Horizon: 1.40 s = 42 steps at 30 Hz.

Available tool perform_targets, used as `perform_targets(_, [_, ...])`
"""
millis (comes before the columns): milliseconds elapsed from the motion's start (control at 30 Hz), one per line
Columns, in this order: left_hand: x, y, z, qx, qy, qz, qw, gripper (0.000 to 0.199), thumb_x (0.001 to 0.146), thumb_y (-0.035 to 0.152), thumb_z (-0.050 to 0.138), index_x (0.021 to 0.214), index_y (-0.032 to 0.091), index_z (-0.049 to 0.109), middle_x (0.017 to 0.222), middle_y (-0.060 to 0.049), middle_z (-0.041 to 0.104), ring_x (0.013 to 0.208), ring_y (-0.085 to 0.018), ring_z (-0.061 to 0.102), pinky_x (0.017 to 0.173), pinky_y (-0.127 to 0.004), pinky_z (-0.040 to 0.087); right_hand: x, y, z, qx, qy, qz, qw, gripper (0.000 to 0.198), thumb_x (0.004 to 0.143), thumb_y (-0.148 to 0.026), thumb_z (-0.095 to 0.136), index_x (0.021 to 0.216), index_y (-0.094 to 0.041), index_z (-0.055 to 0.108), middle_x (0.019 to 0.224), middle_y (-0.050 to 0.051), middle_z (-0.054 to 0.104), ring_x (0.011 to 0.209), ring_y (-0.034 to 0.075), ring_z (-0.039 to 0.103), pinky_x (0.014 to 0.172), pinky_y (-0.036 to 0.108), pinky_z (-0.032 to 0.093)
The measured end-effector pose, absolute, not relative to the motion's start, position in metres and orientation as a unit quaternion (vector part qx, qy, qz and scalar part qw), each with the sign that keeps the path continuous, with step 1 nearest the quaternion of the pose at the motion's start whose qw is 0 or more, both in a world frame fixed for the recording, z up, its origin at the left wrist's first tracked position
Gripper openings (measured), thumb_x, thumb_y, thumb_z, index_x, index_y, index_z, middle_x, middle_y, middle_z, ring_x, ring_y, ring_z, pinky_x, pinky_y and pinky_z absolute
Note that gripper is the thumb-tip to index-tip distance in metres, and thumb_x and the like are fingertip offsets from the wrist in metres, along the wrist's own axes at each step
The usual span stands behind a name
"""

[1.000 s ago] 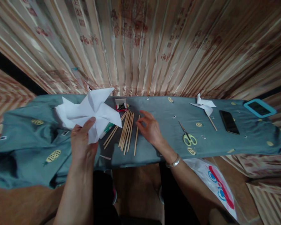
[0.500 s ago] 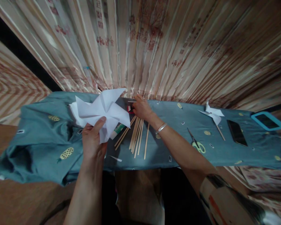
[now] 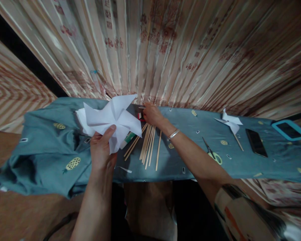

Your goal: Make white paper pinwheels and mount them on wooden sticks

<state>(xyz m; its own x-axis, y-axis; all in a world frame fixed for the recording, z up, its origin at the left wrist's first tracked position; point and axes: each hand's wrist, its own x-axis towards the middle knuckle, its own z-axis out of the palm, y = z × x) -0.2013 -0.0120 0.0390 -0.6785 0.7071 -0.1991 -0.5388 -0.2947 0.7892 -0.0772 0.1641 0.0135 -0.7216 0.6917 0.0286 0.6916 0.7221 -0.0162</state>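
My left hand (image 3: pixel 104 145) holds a white paper pinwheel (image 3: pixel 110 118), thumb pressed on its middle and fingers underneath. Its blades fan out above the cloth. At the far edge of the table, my right hand (image 3: pixel 153 115) has its fingers curled down and drawn together; what they grip, if anything, is hidden. Just left of those fingers lies a small red box (image 3: pixel 140 116), with a thin pale strip beyond it. Several wooden sticks (image 3: pixel 147 147) lie fanned out below my right hand. A green and white packet (image 3: pixel 126 140) is partly covered by the pinwheel.
White paper (image 3: pixel 81 120) lies behind the pinwheel. On the blue-green cloth (image 3: pixel 180 140) to the right are scissors (image 3: pixel 214 155), a finished pinwheel on a stick (image 3: pixel 232 122), a dark phone (image 3: pixel 256 143) and a blue-framed device (image 3: pixel 289 130). A paper scrap (image 3: pixel 125 170) is near the front edge. Curtains (image 3: pixel 150 50) hang behind.
The fingers of my right hand have curled in closer together beside the red box. My left hand keeps its hold on the pinwheel. The whole view has shifted slightly.
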Motion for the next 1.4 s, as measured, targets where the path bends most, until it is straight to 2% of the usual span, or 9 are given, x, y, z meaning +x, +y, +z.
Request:
perform_targets(167, [-0.201,-0.012,0.038,0.103,0.454,0.796,0.388,0.022,0.052,0.017,0.082,0.069,0.019,0.067,0.072,0.003,0.074,0.062,-0.012,0.066,0.064,-0.019,0.053,-0.078,0.164,0.009,-0.366,-0.93,-0.006,0.021,0.027,0.088,-0.01,0.05,0.098,-0.002,0.073,0.118,0.021,0.062,0.123,0.029,0.049,0.111,0.039,0.036])
perform_targets(333, [-0.2,-0.011,0.035,0.11,0.457,0.799,0.375,0.025,0.053,0.019,0.082,0.074,0.018,0.067,0.073,0.002,0.074,0.065,-0.014,0.067,0.067,-0.022,0.055,-0.077,0.164,0.003,-0.363,-0.931,-0.014,0.038,0.026,0.09,-0.011,0.05,0.1,-0.001,0.071,0.13,0.024,0.056,0.135,0.031,0.041,0.116,0.041,0.033])
perform_targets(533, [-0.198,-0.011,0.036,0.103,0.442,0.804,0.384,0.029,0.049,0.018,0.084,0.072,0.019,0.066,0.07,0.003,0.073,0.063,-0.014,0.067,0.067,-0.023,0.056,-0.073,0.161,0.0,-0.372,-0.924,-0.005,0.087,0.018,0.089,-0.014,0.057,0.097,-0.008,0.072,0.143,0.019,0.048,0.142,0.031,0.035,0.115,0.044,0.035])
perform_targets(800, [-0.195,-0.011,0.036,0.103,0.447,0.8,0.387,0.03,0.047,0.02,0.086,0.068,0.02,0.065,0.073,0.002,0.074,0.065,-0.016,0.068,0.064,-0.024,0.056,-0.079,0.165,0.007,-0.37,-0.927,-0.005,0.06,0.017,0.085,-0.016,0.061,0.091,-0.009,0.075,0.123,0.018,0.06,0.127,0.029,0.047,0.111,0.042,0.037])
perform_targets(967, [-0.194,-0.012,0.036,0.105,0.451,0.796,0.39,0.031,0.047,0.02,0.086,0.07,0.02,0.066,0.072,0.002,0.074,0.066,-0.017,0.069,0.063,-0.025,0.057,-0.079,0.164,0.006,-0.33,-0.942,-0.029,0.059,0.022,0.086,-0.013,0.054,0.094,-0.008,0.074,0.119,0.018,0.062,0.13,0.027,0.045,0.115,0.042,0.032])
perform_targets(1067, [-0.194,-0.012,0.036,0.106,0.448,0.797,0.39,0.031,0.047,0.022,0.086,0.07,0.019,0.066,0.071,0.001,0.074,0.065,-0.017,0.069,0.064,-0.024,0.057,-0.081,0.164,0.006,-0.325,-0.944,-0.029,0.046,0.023,0.086,-0.012,0.053,0.093,-0.008,0.074,0.113,0.017,0.065,0.125,0.026,0.05,0.117,0.042,0.029])
perform_targets(1133, [-0.194,-0.011,0.036,0.103,0.45,0.796,0.392,0.031,0.046,0.022,0.086,0.07,0.019,0.066,0.07,0.001,0.074,0.063,-0.016,0.069,0.063,-0.025,0.057,-0.083,0.164,0.008,-0.334,-0.942,-0.022,0.035,0.022,0.086,-0.013,0.054,0.092,-0.009,0.075,0.11,0.016,0.066,0.123,0.026,0.051,0.115,0.04,0.032])
perform_targets(1300, [-0.194,-0.011,0.036,0.092,0.453,0.798,0.388,0.031,0.045,0.02,0.085,0.069,0.017,0.067,0.067,0.002,0.072,0.059,-0.013,0.066,0.061,-0.023,0.055,-0.085,0.165,0.012,-0.36,-0.933,-0.007,0.022,0.021,0.086,-0.015,0.056,0.094,-0.007,0.074,0.118,0.018,0.062,0.123,0.027,0.05,0.108,0.037,0.038])
perform_targets(1400, [-0.194,-0.011,0.036,0.098,0.458,0.792,0.392,0.029,0.046,0.021,0.085,0.069,0.018,0.067,0.068,0.002,0.072,0.063,-0.015,0.068,0.061,-0.024,0.055,-0.087,0.167,0.016,-0.355,-0.935,-0.007,-0.007,0.022,0.085,-0.015,0.056,0.095,-0.007,0.074,0.113,0.019,0.064,0.116,0.027,0.054,0.103,0.038,0.041])
